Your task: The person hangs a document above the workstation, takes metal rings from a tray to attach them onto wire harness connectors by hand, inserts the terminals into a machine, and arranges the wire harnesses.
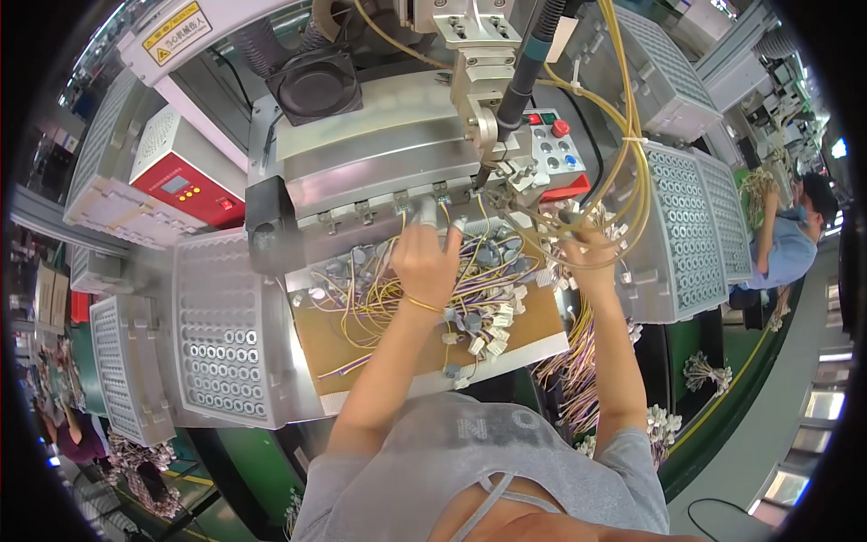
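Note:
My left hand is at the front edge of a metal fixture. Grey covers sit on its fingertips; thumb and forefinger are apart, beside a small part with thin wires seated in the fixture. Under that hand lies a tangle of yellow and purple wires with grey round parts and white connectors, on a brown board. To the right, my right hand is closed among white connectors and wires. What its fingers grip is partly hidden behind yellow tubes.
A soldering-like tool head hangs over the fixture. Behind it stands a button box with a red knob. Trays of round parts stand left and right. A red-fronted box is at left. Another person works at far right.

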The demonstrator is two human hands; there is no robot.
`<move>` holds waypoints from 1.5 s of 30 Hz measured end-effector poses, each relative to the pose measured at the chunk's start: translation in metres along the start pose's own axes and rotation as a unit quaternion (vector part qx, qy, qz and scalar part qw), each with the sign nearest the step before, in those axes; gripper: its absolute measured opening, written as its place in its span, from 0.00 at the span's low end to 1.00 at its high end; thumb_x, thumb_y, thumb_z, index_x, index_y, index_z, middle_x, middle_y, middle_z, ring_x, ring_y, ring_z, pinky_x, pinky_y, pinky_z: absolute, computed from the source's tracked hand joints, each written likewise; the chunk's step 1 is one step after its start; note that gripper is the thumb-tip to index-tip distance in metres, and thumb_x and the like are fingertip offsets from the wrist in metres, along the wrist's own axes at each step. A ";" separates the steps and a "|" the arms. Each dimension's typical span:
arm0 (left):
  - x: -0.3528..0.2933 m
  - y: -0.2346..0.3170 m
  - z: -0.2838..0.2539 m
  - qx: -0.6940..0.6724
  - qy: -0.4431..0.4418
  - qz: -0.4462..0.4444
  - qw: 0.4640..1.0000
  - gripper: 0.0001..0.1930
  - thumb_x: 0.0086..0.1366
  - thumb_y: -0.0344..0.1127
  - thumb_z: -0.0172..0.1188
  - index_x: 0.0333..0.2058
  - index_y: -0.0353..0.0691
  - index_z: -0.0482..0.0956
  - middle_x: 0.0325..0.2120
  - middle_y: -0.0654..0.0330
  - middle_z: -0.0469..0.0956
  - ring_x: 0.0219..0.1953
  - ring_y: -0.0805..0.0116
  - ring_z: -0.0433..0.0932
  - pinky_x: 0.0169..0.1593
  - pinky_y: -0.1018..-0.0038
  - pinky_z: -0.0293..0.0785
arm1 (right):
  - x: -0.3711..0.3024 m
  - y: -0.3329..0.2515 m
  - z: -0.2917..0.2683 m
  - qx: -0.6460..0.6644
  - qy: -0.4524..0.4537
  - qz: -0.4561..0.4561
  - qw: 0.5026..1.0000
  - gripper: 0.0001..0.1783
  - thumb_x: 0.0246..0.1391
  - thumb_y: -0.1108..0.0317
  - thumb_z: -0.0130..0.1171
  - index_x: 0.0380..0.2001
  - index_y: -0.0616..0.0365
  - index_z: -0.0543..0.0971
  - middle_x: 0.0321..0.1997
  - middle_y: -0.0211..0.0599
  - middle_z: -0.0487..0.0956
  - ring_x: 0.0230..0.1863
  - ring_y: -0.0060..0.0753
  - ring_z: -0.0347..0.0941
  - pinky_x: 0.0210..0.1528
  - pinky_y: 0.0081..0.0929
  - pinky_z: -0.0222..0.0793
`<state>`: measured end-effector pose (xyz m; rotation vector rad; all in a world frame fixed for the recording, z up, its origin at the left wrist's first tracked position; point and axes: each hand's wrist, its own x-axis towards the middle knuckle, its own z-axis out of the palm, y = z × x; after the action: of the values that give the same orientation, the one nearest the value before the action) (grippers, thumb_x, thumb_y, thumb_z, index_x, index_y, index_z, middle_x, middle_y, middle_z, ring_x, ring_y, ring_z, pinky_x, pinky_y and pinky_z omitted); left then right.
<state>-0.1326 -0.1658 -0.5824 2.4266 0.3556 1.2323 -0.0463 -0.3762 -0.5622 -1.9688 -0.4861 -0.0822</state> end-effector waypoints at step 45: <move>0.050 -0.007 -0.047 -0.132 -0.039 0.051 0.989 0.10 0.34 0.30 0.60 0.22 0.39 0.76 0.15 0.59 0.66 0.17 0.62 0.67 0.21 0.71 0.65 | 0.110 0.063 0.027 -0.378 0.118 -0.143 0.907 0.11 0.41 0.72 0.52 0.31 0.59 0.67 0.29 0.48 0.71 0.30 0.55 0.69 0.30 0.42 0.65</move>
<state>-0.1419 -0.1291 -0.5247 2.2790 0.0417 1.1430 0.0738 -0.3423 -0.5977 -2.5743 -0.6391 -0.7903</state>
